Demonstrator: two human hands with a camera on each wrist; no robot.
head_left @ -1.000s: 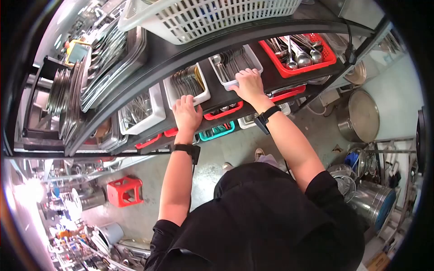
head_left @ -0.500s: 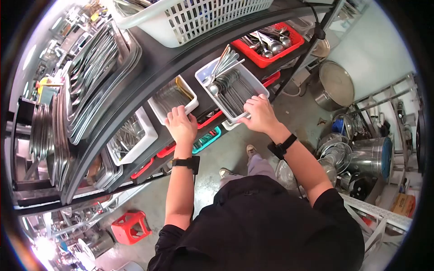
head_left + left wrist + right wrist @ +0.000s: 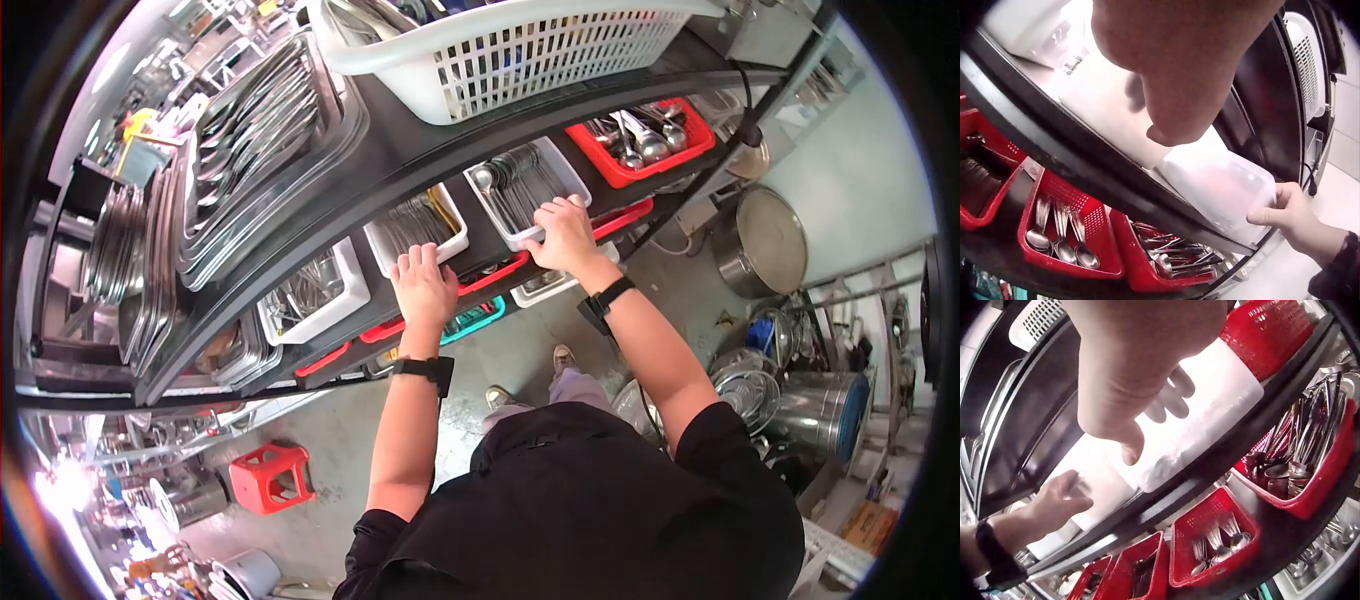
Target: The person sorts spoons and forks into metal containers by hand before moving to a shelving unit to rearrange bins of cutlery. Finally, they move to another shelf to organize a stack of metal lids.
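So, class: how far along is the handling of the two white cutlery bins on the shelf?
Both bins sit on the shelf. The right hand grips the front rim of the spoon bin; the left hand rests on the neighbouring white bin. Neither hand has let go yet.

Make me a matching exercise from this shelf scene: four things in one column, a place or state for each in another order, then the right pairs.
Things:
1. left hand
2. right hand
3. red basket
4. red stool

Places:
A. on the floor
B. grips the white bin of spoons
C. on the shelf, right of that bin
D. rests on the neighbouring white bin

Pairs: 1-D, 2-B, 3-C, 4-A
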